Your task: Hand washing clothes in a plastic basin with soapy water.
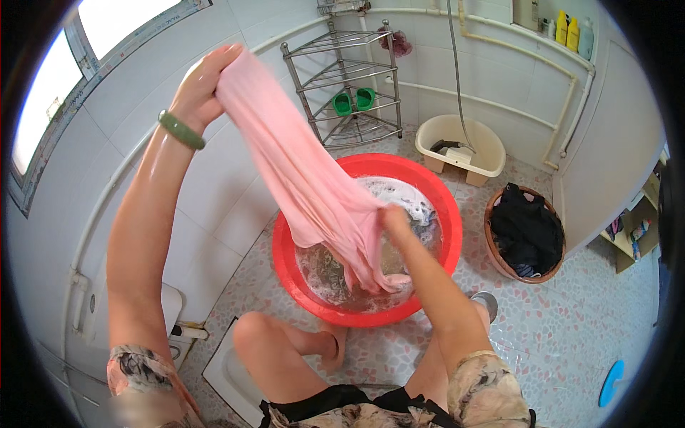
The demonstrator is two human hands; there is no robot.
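Observation:
A wet pink cloth garment [292, 157] is stretched between my two hands, slanting down from upper left to the middle. My left hand [207, 85], raised high with a green bangle on the wrist, is closed on its upper end. Lower down, my right hand [394, 217] grips the garment's right edge above the tub. The garment's lower end hangs into a large red tub [449, 221] of soapy water with white foam. Other cloth shows dimly in the water near the tub's far right side. My right fingers are partly hidden by the hand and fabric.
A metal corner rack [342, 71] holds green slippers [354, 102]. Behind the tub stands a cream basin [492, 160] with a shower head; a brown basket [492, 246] of dark clothes sits right. Bottles [573, 34] line a niche. A squat toilet [225, 378] is at lower left.

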